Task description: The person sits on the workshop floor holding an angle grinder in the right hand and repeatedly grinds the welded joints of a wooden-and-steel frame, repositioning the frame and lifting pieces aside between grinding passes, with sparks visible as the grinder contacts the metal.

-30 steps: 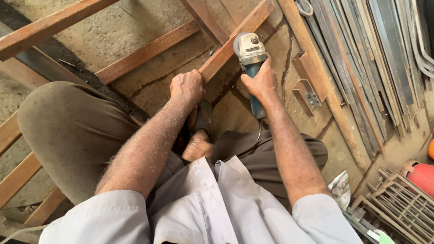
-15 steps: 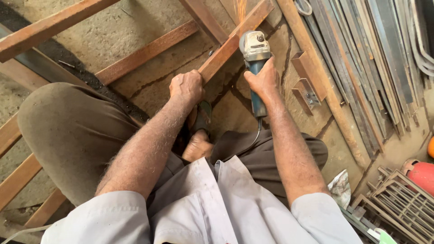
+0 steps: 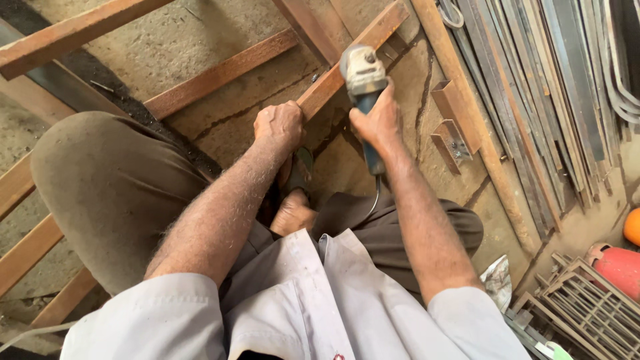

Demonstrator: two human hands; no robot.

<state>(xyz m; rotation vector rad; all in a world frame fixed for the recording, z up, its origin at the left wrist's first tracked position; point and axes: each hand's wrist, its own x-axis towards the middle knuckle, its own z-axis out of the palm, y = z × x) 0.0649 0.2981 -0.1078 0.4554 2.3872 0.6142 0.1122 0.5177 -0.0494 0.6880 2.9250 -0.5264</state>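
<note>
Fingers: right hand (image 3: 380, 123) wrapped around angle grinder (image 3: 363, 80); left hand (image 3: 280, 127) clamps rusty bar (image 3: 347, 63) | change: grinder drawn nearer along bar, sparks gone | reading: pass pausing.

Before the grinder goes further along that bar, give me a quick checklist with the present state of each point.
1. Right hand wrapped around the angle grinder: ok.
2. Left hand gripping the rusty bar below the grinder head: ok.
3. Gloves on hands: not ok, both bare.
4. Cord away from the disc: ok, it trails back toward the lap.
5. Disc condition and guard: cannot tell, hidden under the head.
</note>
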